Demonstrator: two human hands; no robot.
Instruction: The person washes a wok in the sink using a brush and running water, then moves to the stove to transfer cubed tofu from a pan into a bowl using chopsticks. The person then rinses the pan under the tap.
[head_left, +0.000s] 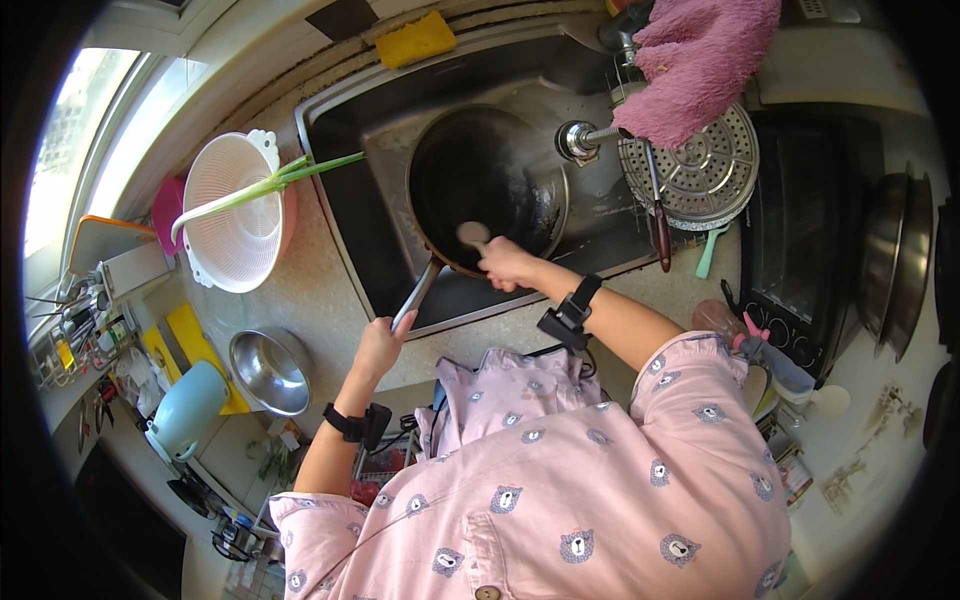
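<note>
A dark wok (480, 172) rests in the sink (390, 176), tilted a little, with wet marks on its inner right side. My left hand (384, 345) grips the wok's metal handle (418, 292) near its end. In my right hand (511, 264) is a brush or scrubber with a pale round head (472, 232), held over the near part of the wok; its exact kind cannot be told. The faucet's metal head (577, 142) hangs to the right of the wok, and no water stream can be made out.
Left of the sink, a spring onion (262, 187) lies across a white colander (234, 247); a steel bowl (271, 371) sits nearer. At the sink's right are a steamer plate (694, 169), a dark-handled utensil (661, 240) and a pink towel (697, 67). A yellow sponge cloth (416, 39) lies behind.
</note>
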